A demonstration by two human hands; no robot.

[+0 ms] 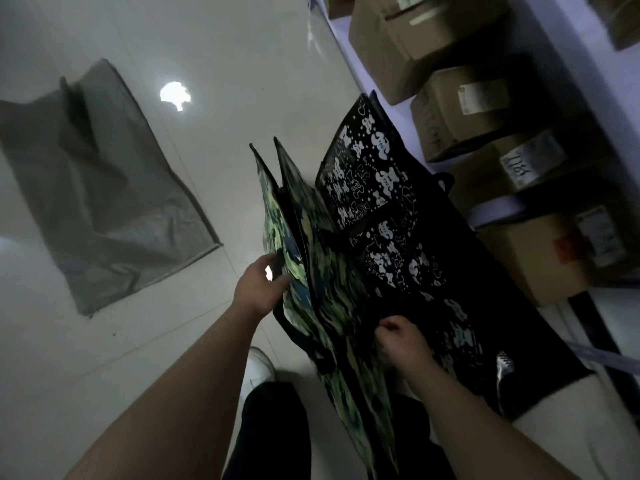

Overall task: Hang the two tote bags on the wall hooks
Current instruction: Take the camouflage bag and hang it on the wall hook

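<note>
Two tote bags stand side by side on the pale floor. The green camouflage tote [313, 271] is on the left, and the black tote with white bear prints [391, 216] leans against it on the right. My left hand [258, 285] grips the black handle strap at the camouflage tote's left edge. My right hand [401, 341] is closed on the top edge between the two bags, where the black tote's rim meets the camouflage one. No wall hooks are in view.
A flat grey sack [100, 199] lies on the floor at the left. Cardboard boxes [464, 109] fill a pale shelf unit [561, 84] along the right. My white shoe [258, 370] and dark trouser legs are below the bags.
</note>
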